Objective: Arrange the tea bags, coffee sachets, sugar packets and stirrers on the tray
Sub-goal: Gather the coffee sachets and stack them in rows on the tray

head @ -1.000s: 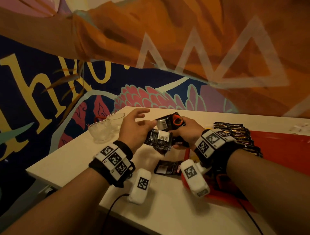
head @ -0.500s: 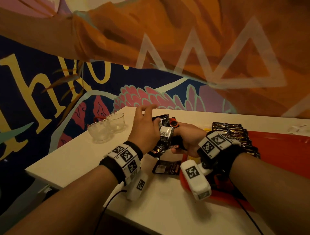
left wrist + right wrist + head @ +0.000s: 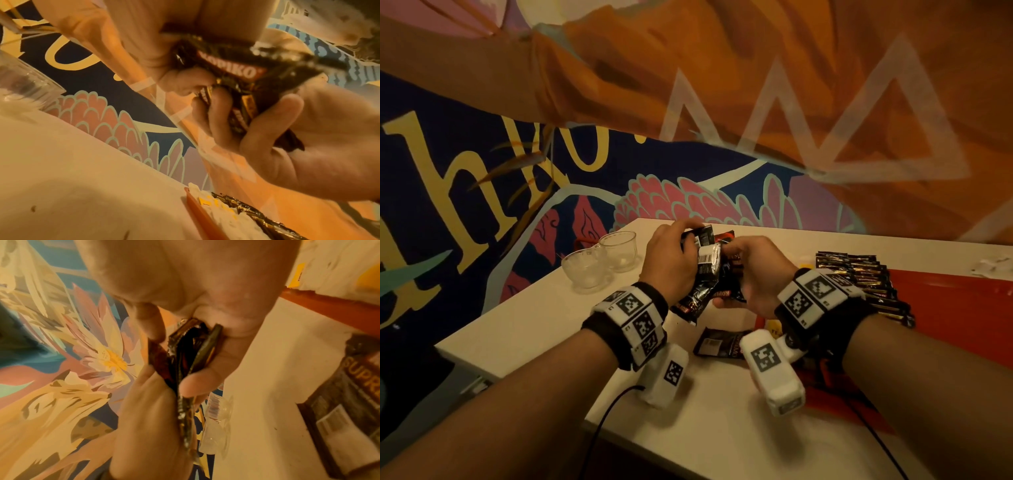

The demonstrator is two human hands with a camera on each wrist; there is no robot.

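Both hands hold one bunch of black coffee sachets (image 3: 707, 270) upright above the white table (image 3: 544, 325). My left hand (image 3: 674, 257) curls over the bunch from the left and my right hand (image 3: 753, 270) grips it from the right. In the left wrist view a sachet (image 3: 232, 68) reads KOPIKO. The right wrist view shows the bunch (image 3: 191, 350) edge-on between thumb and fingers. One more black sachet (image 3: 722, 344) lies flat on the table below the hands. The red tray (image 3: 955, 301) lies to the right, with a row of dark stick sachets (image 3: 859, 277) on it.
Two small glass cups (image 3: 602, 260) stand on the table to the left of the hands. White packets (image 3: 993, 267) lie at the far right beyond the tray. A painted wall rises close behind the table. A black cable (image 3: 602, 421) hangs over the near edge.
My left hand has brought its sachet to the right against those in my right hand. Its fingers have since curled over the bunch, and both hands have risen slightly.
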